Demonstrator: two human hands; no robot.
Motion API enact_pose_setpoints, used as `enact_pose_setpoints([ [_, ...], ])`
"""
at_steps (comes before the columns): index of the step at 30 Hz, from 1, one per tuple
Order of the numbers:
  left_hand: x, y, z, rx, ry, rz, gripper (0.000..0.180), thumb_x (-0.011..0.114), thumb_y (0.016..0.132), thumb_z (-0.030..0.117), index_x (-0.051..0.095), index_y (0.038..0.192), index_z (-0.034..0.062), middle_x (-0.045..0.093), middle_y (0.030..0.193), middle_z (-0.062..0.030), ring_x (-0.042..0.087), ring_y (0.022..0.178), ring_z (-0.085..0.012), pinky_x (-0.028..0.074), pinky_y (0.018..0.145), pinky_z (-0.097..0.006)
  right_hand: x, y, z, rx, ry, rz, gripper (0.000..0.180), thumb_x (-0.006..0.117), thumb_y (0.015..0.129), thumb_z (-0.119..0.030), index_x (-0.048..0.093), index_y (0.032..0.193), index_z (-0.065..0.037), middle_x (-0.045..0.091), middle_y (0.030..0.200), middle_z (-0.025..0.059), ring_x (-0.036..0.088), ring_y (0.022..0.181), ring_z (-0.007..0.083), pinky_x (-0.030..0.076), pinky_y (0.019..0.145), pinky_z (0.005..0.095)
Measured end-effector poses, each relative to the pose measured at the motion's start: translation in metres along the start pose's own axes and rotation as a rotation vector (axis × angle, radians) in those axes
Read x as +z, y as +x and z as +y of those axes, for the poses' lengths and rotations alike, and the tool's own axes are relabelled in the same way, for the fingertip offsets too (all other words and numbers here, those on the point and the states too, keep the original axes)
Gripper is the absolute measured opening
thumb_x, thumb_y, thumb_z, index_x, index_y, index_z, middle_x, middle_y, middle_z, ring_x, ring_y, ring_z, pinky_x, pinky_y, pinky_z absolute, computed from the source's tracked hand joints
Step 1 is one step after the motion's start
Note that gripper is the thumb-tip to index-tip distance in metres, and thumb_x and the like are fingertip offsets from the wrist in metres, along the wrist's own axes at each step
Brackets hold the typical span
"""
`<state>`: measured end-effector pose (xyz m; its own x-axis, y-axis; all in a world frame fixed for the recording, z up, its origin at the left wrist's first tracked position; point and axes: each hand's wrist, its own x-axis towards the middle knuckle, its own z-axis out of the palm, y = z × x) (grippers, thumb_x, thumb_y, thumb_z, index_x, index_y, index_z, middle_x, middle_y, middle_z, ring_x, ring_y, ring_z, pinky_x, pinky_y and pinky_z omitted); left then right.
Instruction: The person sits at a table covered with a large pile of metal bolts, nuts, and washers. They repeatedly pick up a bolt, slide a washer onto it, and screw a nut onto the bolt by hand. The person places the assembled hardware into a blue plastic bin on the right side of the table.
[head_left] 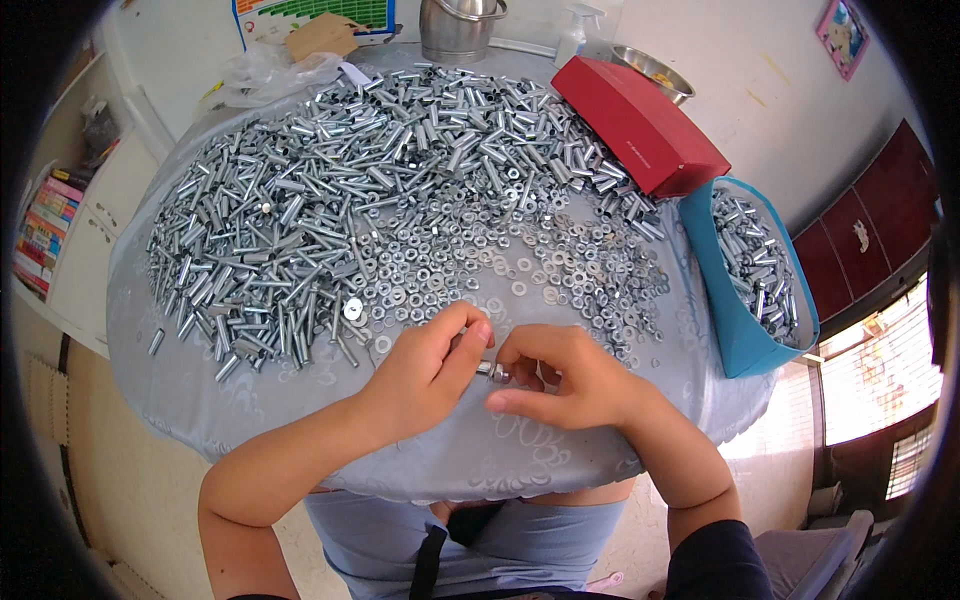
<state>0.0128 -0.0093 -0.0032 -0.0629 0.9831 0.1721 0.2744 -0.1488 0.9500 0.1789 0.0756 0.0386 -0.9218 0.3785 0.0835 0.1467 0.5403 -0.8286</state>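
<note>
A silvery metal bolt (pixel 485 368) sticks out from my left hand (pixel 425 370), which is closed round its other end. At the bolt's right end sits what looks like a nut (pixel 499 374). My right hand (pixel 570 378) curls its fingers about this end, with the thumb held lower and a little apart. Both hands are above the table's near edge. Just beyond them lie many loose washers and nuts (pixel 430 262), and past those a wide heap of metal sleeves and bolts (pixel 330 160). One large washer (pixel 352 309) lies beyond my left hand.
A blue fabric bin (pixel 730 325) filled with metal sleeve parts stands at the table's right edge. Behind it lies a red box (pixel 645 125). At the back are a steel bowl (pixel 655 72), a spray bottle (pixel 573 38), a metal pail (pixel 455 35) and a clear plastic bag (pixel 275 75).
</note>
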Motion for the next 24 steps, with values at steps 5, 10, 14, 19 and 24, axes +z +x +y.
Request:
enact_pose_setpoints([
  [5, 0.000, 0.000, 0.007, 0.028, 0.044, 0.000, 0.016, 0.042, 0.093, 0.017, 0.050, 0.090, 0.0028, 0.046, 0.058, -0.0020, 0.042, 0.052, -0.0064, 0.034, 0.048, -0.024, 0.006, -0.001, 0.012, -0.113, 0.006, 0.003, 0.027, 0.056, 0.086, -0.022, 0.050, 0.071, 0.000, 0.048, 0.062, 0.0108, 0.048, 0.054, 0.0200, 0.037, 0.051, 0.0328],
  [10, 0.001, -0.003, 0.011, 0.052, -0.053, 0.005, 0.017, 0.042, 0.093, 0.020, 0.046, 0.098, 0.0038, 0.042, 0.055, 0.0014, 0.037, 0.048, -0.0041, 0.029, 0.044, -0.023, 0.000, -0.003, 0.010, 0.077, 0.272, -0.043, 0.029, 0.053, 0.088, -0.023, 0.049, 0.070, -0.001, 0.045, 0.059, 0.0047, 0.045, 0.055, 0.0131, 0.034, 0.049, 0.0295],
  [14, -0.007, -0.003, 0.012, 0.040, -0.218, 0.076, 0.027, 0.038, 0.093, 0.030, 0.041, 0.102, 0.0047, 0.036, 0.056, 0.0037, 0.030, 0.050, -0.0034, 0.024, 0.045, -0.020, -0.021, -0.008, 0.016, 0.175, 0.622, 0.142, 0.033, 0.047, 0.090, -0.027, 0.048, 0.067, -0.004, 0.045, 0.057, 0.0008, 0.042, 0.054, 0.0102, 0.031, 0.046, 0.0258],
  [19, -0.009, 0.002, 0.012, 0.063, -0.253, 0.098, 0.030, 0.033, 0.095, 0.033, 0.041, 0.100, 0.0046, 0.033, 0.057, 0.0035, 0.026, 0.050, -0.0041, 0.022, 0.045, -0.020, -0.074, -0.026, 0.028, -0.293, 1.304, 0.599, 0.042, 0.039, 0.090, -0.043, 0.047, 0.073, -0.006, 0.038, 0.060, -0.0004, 0.032, 0.050, 0.0098, 0.026, 0.044, 0.0237],
  [24, -0.011, 0.001, 0.014, 0.061, -0.242, 0.098, 0.029, 0.033, 0.095, 0.032, 0.041, 0.100, 0.0048, 0.034, 0.057, 0.0031, 0.028, 0.051, -0.0039, 0.023, 0.045, -0.019, -0.111, -0.045, 0.044, -0.516, 1.532, 0.551, 0.046, 0.039, 0.089, -0.049, 0.049, 0.087, -0.005, 0.040, 0.069, -0.0006, 0.034, 0.057, 0.0103, 0.027, 0.048, 0.0230],
])
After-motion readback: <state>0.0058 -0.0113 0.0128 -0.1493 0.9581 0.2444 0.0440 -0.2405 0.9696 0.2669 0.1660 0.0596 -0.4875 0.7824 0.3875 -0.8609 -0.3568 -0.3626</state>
